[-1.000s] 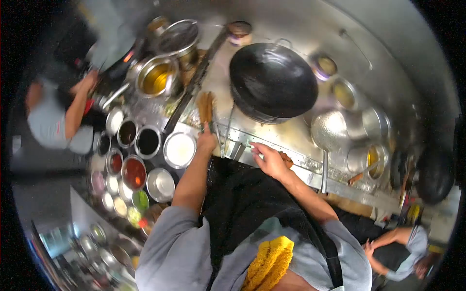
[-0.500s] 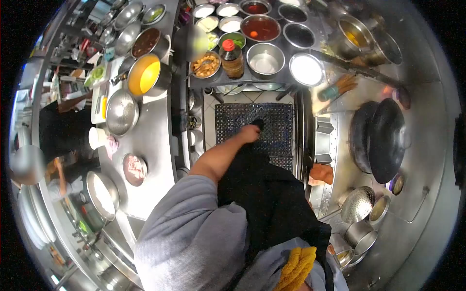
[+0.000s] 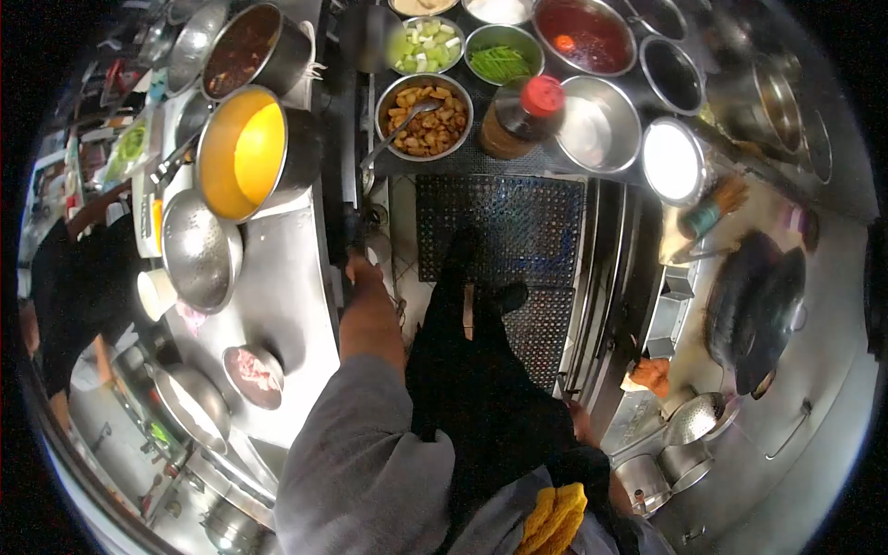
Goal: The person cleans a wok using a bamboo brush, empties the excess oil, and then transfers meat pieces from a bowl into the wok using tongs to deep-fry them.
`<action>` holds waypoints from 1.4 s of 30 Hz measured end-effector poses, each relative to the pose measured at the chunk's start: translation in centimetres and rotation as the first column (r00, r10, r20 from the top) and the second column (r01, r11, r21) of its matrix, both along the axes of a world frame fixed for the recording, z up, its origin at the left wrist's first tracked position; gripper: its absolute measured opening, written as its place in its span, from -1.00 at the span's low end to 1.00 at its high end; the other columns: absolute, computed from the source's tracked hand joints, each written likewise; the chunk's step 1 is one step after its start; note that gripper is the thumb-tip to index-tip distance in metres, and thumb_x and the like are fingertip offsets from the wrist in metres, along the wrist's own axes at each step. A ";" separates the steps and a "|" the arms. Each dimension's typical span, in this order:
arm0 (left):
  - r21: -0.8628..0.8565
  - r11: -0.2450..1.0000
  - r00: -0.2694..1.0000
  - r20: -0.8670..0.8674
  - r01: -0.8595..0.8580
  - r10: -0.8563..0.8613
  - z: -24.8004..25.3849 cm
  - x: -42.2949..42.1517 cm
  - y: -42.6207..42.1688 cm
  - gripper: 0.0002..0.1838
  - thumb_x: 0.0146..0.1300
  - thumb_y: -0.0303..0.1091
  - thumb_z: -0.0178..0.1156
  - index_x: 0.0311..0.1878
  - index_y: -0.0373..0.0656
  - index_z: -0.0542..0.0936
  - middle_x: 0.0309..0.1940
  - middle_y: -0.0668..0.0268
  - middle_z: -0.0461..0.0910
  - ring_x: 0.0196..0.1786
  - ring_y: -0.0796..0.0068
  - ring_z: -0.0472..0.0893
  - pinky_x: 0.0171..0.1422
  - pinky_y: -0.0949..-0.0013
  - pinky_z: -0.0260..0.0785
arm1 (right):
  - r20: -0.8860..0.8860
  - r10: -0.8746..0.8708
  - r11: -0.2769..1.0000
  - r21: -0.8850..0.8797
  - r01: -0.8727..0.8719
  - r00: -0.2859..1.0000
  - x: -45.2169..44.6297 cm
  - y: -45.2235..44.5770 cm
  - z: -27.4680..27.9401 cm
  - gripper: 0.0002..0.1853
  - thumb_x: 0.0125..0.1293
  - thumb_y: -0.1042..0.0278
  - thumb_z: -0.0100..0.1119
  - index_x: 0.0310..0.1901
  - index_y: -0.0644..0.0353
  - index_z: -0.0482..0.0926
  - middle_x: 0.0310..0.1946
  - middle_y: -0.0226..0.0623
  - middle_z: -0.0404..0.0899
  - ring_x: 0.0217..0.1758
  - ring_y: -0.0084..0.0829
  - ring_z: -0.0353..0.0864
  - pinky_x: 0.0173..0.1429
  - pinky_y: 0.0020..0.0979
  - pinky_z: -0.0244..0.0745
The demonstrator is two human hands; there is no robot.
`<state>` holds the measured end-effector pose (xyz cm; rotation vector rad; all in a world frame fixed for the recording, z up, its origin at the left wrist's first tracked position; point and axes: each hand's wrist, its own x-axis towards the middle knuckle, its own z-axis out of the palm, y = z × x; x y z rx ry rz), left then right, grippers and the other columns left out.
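Observation:
My left hand (image 3: 363, 268) is at the edge of the steel counter on the left. Its fingers look closed around something dark, which I cannot make out against the shadow. Low beside the stove's front edge, part of my right hand (image 3: 581, 423) shows next to my black apron, with its fingers hidden. Ahead of my left hand stand a bowl of browned cubes (image 3: 439, 129) with a spoon in it and a sauce bottle (image 3: 513, 125) with a red cap. A pot of yellow liquid (image 3: 217, 153) sits on the left counter.
A perforated bowl (image 3: 199, 250) and a bowl of raw meat (image 3: 262, 393) stand on the left counter. Woks (image 3: 740, 314), a strainer (image 3: 694, 421) and an orange cloth (image 3: 650, 376) are at the right-hand stove. A rubber mat (image 3: 499, 208) covers the floor; another person (image 3: 83, 287) stands at far left.
My left hand has moved left, from above the floor mat to the counter's edge. The view has come nearer the front bowls and bottle. On the right, the woks appear lower in view.

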<state>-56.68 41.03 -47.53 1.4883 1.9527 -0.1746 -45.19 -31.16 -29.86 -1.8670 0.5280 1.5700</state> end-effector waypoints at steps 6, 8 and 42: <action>-0.118 0.949 0.916 -0.248 0.294 -0.315 -0.4 1.2 4.9 -0.30 0.14 -0.22 0.39 0.36 -0.15 0.40 0.19 0.00 0.55 0.20 0.07 0.57 0.29 0.10 0.45 | 0.093 -0.294 0.937 0.223 0.268 0.951 0.6 8.6 6.5 -0.62 0.52 0.03 -0.01 0.04 0.15 0.62 -0.16 -0.30 0.67 -0.03 -0.33 0.64 0.13 -0.29 0.42; -0.152 0.882 0.846 -0.252 0.445 -0.470 -4.1 -0.9 5.4 -0.40 0.13 -0.30 0.39 0.26 -0.21 0.49 0.07 -0.06 0.61 0.09 -0.01 0.63 0.19 0.09 0.49 | 0.213 0.200 0.980 -0.043 -0.195 0.956 2.8 12.9 10.1 -0.67 0.46 0.08 0.15 0.02 0.18 0.61 -0.17 -0.36 0.66 -0.05 -0.38 0.63 0.11 -0.32 0.45; 0.664 0.035 -0.559 0.656 0.747 -0.508 57.0 24.3 -31.4 0.19 -0.32 -0.20 0.67 0.44 -0.19 0.20 0.45 0.08 0.24 0.50 0.10 0.25 0.57 0.15 0.07 | 0.963 -0.254 0.810 0.263 -0.523 0.091 15.8 17.8 41.0 -0.56 -0.12 0.74 0.18 -0.10 0.25 0.47 -0.01 -0.17 0.64 0.12 -0.15 0.63 0.20 -0.27 0.49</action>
